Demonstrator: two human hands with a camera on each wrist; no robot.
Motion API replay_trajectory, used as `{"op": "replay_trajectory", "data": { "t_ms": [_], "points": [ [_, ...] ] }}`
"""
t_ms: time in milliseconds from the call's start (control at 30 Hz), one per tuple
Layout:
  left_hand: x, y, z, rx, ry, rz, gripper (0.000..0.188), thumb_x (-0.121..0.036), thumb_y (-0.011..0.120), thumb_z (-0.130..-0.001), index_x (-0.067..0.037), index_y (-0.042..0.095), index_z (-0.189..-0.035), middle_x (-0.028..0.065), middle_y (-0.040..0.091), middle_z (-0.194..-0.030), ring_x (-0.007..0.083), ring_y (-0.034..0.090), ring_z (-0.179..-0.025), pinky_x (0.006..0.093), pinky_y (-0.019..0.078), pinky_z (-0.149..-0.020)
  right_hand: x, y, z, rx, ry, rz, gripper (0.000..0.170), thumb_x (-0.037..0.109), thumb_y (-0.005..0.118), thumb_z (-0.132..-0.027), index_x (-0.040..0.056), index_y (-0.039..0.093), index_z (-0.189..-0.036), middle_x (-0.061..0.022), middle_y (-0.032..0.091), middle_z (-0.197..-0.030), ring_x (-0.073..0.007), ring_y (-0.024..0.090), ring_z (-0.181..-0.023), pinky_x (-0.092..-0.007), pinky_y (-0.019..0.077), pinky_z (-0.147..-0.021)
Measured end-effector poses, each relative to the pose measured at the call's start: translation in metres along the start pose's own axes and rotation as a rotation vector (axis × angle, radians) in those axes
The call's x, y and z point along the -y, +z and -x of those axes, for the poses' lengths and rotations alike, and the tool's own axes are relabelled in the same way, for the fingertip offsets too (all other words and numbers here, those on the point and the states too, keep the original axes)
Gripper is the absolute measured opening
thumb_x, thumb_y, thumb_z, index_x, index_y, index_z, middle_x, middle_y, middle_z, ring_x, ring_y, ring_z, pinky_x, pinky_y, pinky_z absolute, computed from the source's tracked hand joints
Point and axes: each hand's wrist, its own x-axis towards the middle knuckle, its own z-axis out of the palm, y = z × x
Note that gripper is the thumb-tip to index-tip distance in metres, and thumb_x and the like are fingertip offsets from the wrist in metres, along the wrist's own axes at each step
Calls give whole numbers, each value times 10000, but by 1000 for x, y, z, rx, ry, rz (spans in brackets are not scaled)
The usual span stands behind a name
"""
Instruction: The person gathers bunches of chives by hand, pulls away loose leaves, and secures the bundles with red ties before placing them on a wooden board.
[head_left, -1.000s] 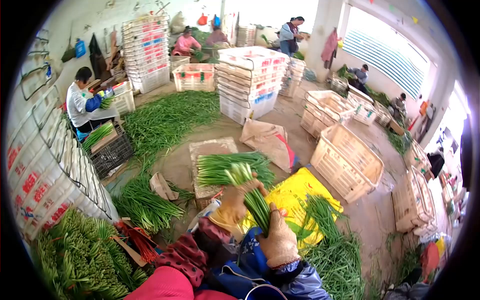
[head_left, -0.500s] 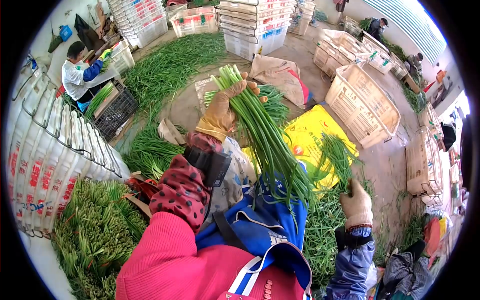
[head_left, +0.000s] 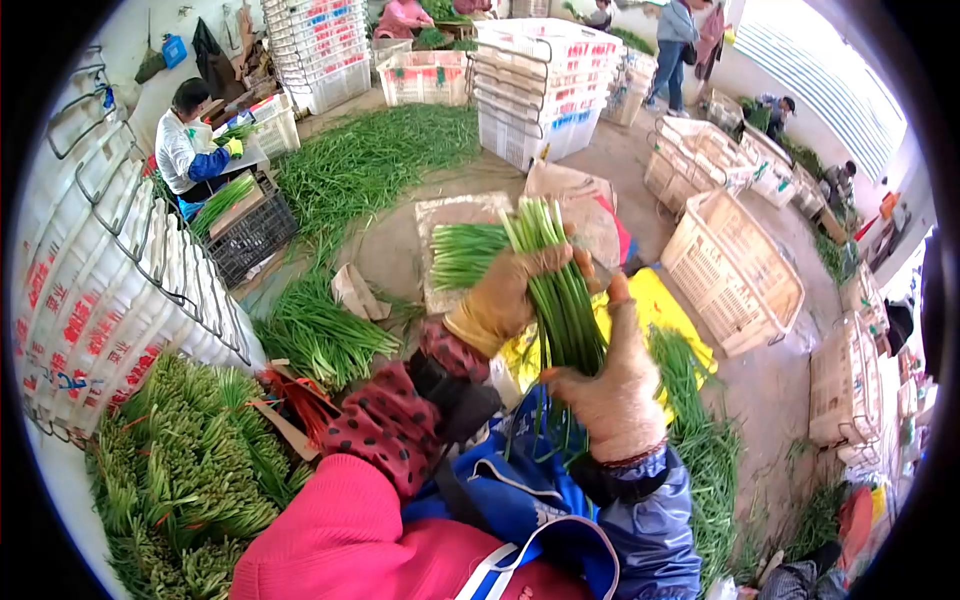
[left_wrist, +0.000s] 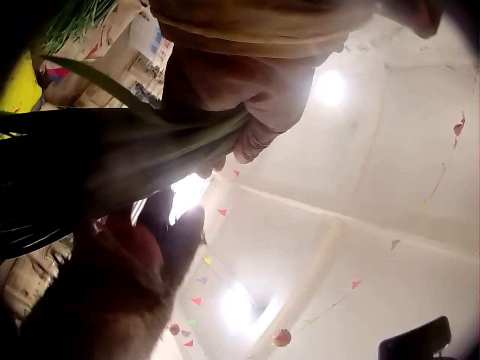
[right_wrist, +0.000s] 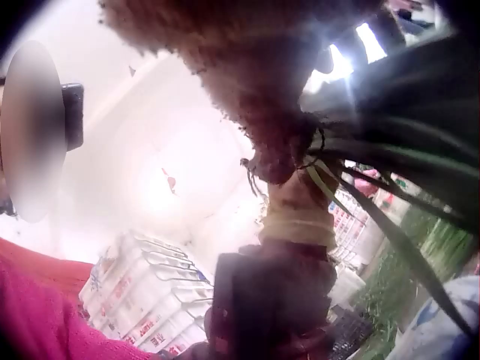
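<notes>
In the head view my gloved left hand (head_left: 508, 297) grips a bunch of chives (head_left: 563, 318) near its pale stem ends, which point up and away from me. The dark leaves run down toward my lap. My gloved right hand (head_left: 610, 375) is at the leaves with thumb and fingers spread wide on either side of them. In the left wrist view, the chives (left_wrist: 135, 154) lie dark across the picture, below the left hand (left_wrist: 247, 90). Loose leaves trail beside the right hand (right_wrist: 277, 142) in the right wrist view.
More trimmed chives (head_left: 465, 255) lie on a board ahead. Tied bundles (head_left: 190, 490) pile up at lower left, beside stacked white crates (head_left: 130, 290). A yellow sack (head_left: 690, 340) and loose leaves (head_left: 705, 450) are at my right. An upright beige crate (head_left: 735, 270) stands beyond; several people work around the room.
My right hand has come up from the loose leaves at lower right to the bunch. My left hand still holds the chives, now lower and further right in view.
</notes>
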Motion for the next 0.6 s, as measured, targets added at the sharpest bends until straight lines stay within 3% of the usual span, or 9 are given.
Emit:
{"op": "replay_trajectory", "data": {
  "t_ms": [100, 167, 233, 300, 367, 400, 433, 500, 600],
  "points": [
    [16, 3, -2, -5, 13, -23, 421, -98, 676, -902, -39, 476, -1268, 141, 628, -1016, 284, 651, -899, 445, 555, -818, -4, 18, 2, 53, 77, 23, 1227, 214, 903, -552, -6, 179, -1518, -255, 484, -1387, -402, 507, -1260, -419, 432, -1036],
    [18, -2, 3, 10, -8, -145, 421, -96, 678, -900, -27, 475, -1263, 136, 626, -1008, 271, 646, -893, 420, 545, -797, 14, -7, 1, 450, 412, 32, 1119, 224, 880, -625, 32, 229, -1514, -257, 539, -1343, -430, 551, -1209, -425, 480, -978],
    [15, -5, 13, -49, -140, -184, 405, -120, 650, -923, -26, 468, -1272, 105, 632, -938, 233, 641, -869, 380, 529, -793, -24, -9, 5, 293, 141, -190, 960, 184, 851, -663, 56, 352, -1474, -241, 543, -1351, -411, 540, -1237, -409, 476, -993],
    [11, 7, 22, 4, -208, -391, 383, -155, 699, -898, -23, 535, -1219, 64, 635, -998, 177, 640, -910, 331, 536, -799, -23, -19, -6, -42, 88, -88, 820, 157, 836, -691, 80, 462, -1417, -211, 555, -1347, -357, 537, -1261, -393, 460, -1023],
    [27, 23, 29, 59, -207, -352, 409, -186, 746, -870, -37, 561, -1203, 68, 653, -1014, 188, 654, -929, 331, 555, -795, -14, -36, -21, -40, -11, -82, 810, 147, 831, -696, 87, 465, -1416, -210, 553, -1348, -353, 539, -1260, -385, 464, -1019],
    [24, 23, 26, 261, -301, -360, 466, -204, 776, -842, -56, 555, -1224, 77, 661, -997, 202, 666, -909, 346, 562, -782, -9, -38, -23, 15, 79, -349, 786, 126, 823, -697, 88, 481, -1403, -210, 552, -1348, -338, 553, -1245, -382, 473, -1003],
    [40, 14, 31, 236, -308, -341, 379, -138, 736, -878, -38, 579, -1208, 75, 669, -995, 192, 668, -854, 335, 555, -740, -8, -41, -28, -27, -169, -177, 757, 124, 814, -707, 96, 493, -1392, -192, 574, -1320, -327, 586, -1191, -381, 487, -973],
    [43, 24, 35, 286, -209, -551, 326, -138, 733, -875, -35, 595, -1152, 73, 670, -939, 182, 660, -838, 321, 541, -726, -4, -44, -32, 177, -226, -208, 659, -9, 735, -743, 96, 532, -1361, -137, 654, -1152, -203, 635, -1076, -313, 553, -832],
    [40, 23, 35, 388, -364, -522, 269, -136, 731, -868, -36, 613, -1088, 76, 667, -913, 174, 651, -840, 314, 526, -722, -4, -49, -29, 329, -2, -252, 545, 39, 708, -781, 85, 565, -1305, -122, 670, -1076, -202, 649, -1013, -343, 552, -826]
  ]
}}
